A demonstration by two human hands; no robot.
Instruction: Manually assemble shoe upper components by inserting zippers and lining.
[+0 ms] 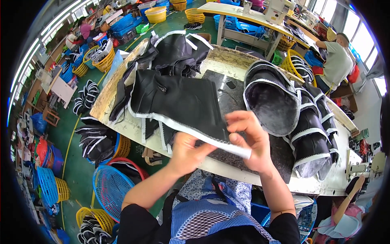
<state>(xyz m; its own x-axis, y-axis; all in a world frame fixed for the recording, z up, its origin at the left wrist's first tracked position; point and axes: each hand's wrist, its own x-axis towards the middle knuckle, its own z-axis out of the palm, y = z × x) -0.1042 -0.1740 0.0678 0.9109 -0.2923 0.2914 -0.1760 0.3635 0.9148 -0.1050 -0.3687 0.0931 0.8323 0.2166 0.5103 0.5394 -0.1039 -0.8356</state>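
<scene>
A black leather-like panel (183,97) with a white trimmed edge lies across the worktable in front of me. My left hand (188,153) grips its near white edge between thumb and fingers. At the panel's right corner is my right hand (250,140), its thumb and forefinger brought close together in a loose pinch. The end of the white trim crosses by its palm. Whatever thin thing sits between those fingertips is too small to make out. Under the panel lies a dark flat board (274,156).
Stitched black tubes (310,136) with white bands and grey fleecy lining, plus a wide one (272,101), stand at the right. More black pieces (174,51) pile up at the far left. The table (337,166) has a raised wooden rim. Baskets (111,191) crowd the floor; people work nearby.
</scene>
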